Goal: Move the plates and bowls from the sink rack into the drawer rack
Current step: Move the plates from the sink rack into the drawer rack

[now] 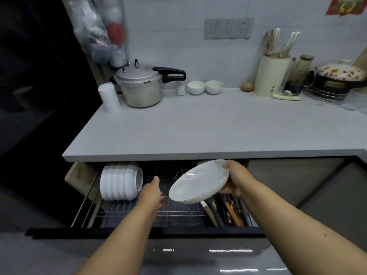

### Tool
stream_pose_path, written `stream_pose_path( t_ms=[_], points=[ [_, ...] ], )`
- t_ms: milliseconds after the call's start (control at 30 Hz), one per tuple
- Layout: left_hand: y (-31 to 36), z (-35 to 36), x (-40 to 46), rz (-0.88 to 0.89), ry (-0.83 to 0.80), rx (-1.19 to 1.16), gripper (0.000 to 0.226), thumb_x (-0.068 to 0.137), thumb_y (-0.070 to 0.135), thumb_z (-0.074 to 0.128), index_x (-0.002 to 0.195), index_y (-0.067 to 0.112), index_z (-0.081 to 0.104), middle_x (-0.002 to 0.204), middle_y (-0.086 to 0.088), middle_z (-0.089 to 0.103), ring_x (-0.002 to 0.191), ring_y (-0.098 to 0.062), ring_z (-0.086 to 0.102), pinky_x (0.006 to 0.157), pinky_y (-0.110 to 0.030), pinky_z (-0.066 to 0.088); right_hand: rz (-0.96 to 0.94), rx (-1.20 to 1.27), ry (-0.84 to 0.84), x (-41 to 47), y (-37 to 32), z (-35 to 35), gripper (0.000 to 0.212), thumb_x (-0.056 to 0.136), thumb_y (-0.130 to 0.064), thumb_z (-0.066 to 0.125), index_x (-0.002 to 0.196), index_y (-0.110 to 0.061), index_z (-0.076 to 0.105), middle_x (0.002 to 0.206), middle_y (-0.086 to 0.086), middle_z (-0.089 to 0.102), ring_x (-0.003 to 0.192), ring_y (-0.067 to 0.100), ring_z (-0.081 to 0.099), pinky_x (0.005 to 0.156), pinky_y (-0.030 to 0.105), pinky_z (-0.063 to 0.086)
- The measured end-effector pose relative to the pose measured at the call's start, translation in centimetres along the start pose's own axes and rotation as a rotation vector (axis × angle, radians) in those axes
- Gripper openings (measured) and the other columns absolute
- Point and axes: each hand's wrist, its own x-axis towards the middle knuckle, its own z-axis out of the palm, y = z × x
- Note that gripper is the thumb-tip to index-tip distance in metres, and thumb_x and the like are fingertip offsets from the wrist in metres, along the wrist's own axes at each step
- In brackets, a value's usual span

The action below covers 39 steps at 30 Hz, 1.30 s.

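The drawer rack (178,212) is pulled out below the counter, a wire grid over a dark tray. A row of several white bowls (119,182) lies on its side at the rack's left. My right hand (231,180) grips a white marbled plate (200,181) by its right rim, tilted above the rack's middle. To the plate's left, my left hand (153,192) hovers over the rack, fingers loosely extended and holding nothing. The sink rack is out of view.
Chopsticks and utensils (228,212) fill the drawer's right compartment. The counter edge (198,154) overhangs the drawer's back. On the counter stand a pressure cooker (141,86), two small white bowls (204,87), a knife block (271,75) and a lidded pot (339,76).
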Motion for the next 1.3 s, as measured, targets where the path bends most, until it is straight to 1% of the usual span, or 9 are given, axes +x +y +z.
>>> stream_pose_path(
  t_ms=[100,267,367,500,633,933,1067,1167,1300],
  points=[
    [-0.7,-3.8,2.3,0.043,0.075,0.145,0.043,0.1,0.043,0.035,0.12,0.009,0.053,0.101,-0.011,0.059,0.093,-0.027,0.056,0.086,-0.037,0.046,0.009,-0.073,-0.031,1.2,1.7,4.4,0.023,0.091,-0.013,0.04,0.11,-0.006,0.05,0.085,0.014,0.059,0.068,0.029,0.061,0.047,0.035,0.054],
    [-2.8,-8.4,4.6,0.15,0.117,0.305,0.027,0.098,0.033,0.039,0.075,0.024,0.048,0.092,-0.002,0.054,0.084,-0.022,0.048,0.081,-0.032,0.036,0.055,-0.226,-0.069,3.9,4.4,10.0,0.024,0.091,-0.012,0.042,0.113,-0.004,0.048,0.077,0.013,0.055,0.059,0.028,0.057,0.049,0.035,0.053],
    [-4.5,-10.3,6.1,0.164,0.156,0.481,0.035,0.096,0.046,0.038,0.103,0.021,0.061,0.112,-0.005,0.062,0.106,-0.029,0.053,0.088,-0.036,0.039,0.07,-0.341,-0.083,5.9,5.7,12.7,0.032,0.09,-0.013,0.044,0.12,-0.002,0.048,0.077,0.015,0.055,0.055,0.025,0.054,0.042,0.026,0.047],
    [-5.6,-12.0,7.7,0.113,0.208,0.722,0.047,0.092,0.056,0.032,0.108,0.019,0.057,0.119,-0.01,0.062,0.115,-0.036,0.051,0.098,-0.045,0.04,0.056,-0.439,-0.095,8.6,7.2,16.0,0.035,0.086,-0.014,0.048,0.119,-0.001,0.049,0.079,0.017,0.052,0.055,0.023,0.048,0.051,0.026,0.041],
    [-6.2,-13.1,9.4,0.133,0.232,0.793,0.053,0.095,0.053,0.036,0.133,0.019,0.048,0.139,-0.007,0.052,0.131,-0.03,0.041,0.108,-0.042,0.031,0.059,-0.484,-0.151,11.3,8.2,18.8,0.031,0.087,-0.013,0.047,0.118,-0.008,0.047,0.097,0.017,0.059,0.069,0.028,0.058,0.043,0.026,0.047],
    [-8.0,-14.3,13.2,0.232,0.288,0.971,0.058,0.096,0.05,0.035,0.143,0.016,0.037,0.144,-0.005,0.046,0.139,-0.024,0.031,0.118,-0.043,0.016,0.042,-0.693,-0.199,16.1,8.4,24.3,0.04,0.091,-0.011,0.05,0.128,-0.014,0.037,0.119,0.014,0.05,0.096,0.039,0.058,0.039,0.033,0.052],
    [-8.0,-14.4,13.5,0.264,0.301,1.02,0.058,0.097,0.049,0.033,0.146,0.017,0.031,0.148,-0.002,0.042,0.139,-0.02,0.03,0.118,-0.039,0.016,0.027,-0.767,-0.223,17.7,8.3,26.7,0.042,0.093,-0.013,0.051,0.131,-0.014,0.033,0.113,0.013,0.049,0.073,0.031,0.057,0.04,0.04,0.052],
    [-7.9,-14.2,13.5,0.245,0.27,1.055,0.06,0.097,0.05,0.029,0.148,0.019,0.024,0.153,-0.002,0.034,0.142,-0.019,0.025,0.119,-0.039,0.011,0.032,-0.768,-0.227,19.0,8.6,28.2,0.044,0.093,-0.012,0.051,0.133,-0.013,0.033,0.11,0.015,0.051,0.08,0.035,0.057,0.038,0.04,0.052],
    [-7.8,-14.3,13.7,0.22,0.261,1.064,0.061,0.097,0.051,0.029,0.148,0.019,0.023,0.152,-0.002,0.036,0.14,-0.019,0.028,0.119,-0.041,0.015,-0.04,-0.905,-0.242,19.9,8.7,30.1,0.02,0.093,-0.014,0.048,0.113,-0.012,0.043,0.074,0.013,0.057,0.051,0.031,0.059,0.045,0.041,0.057]
  ],
)
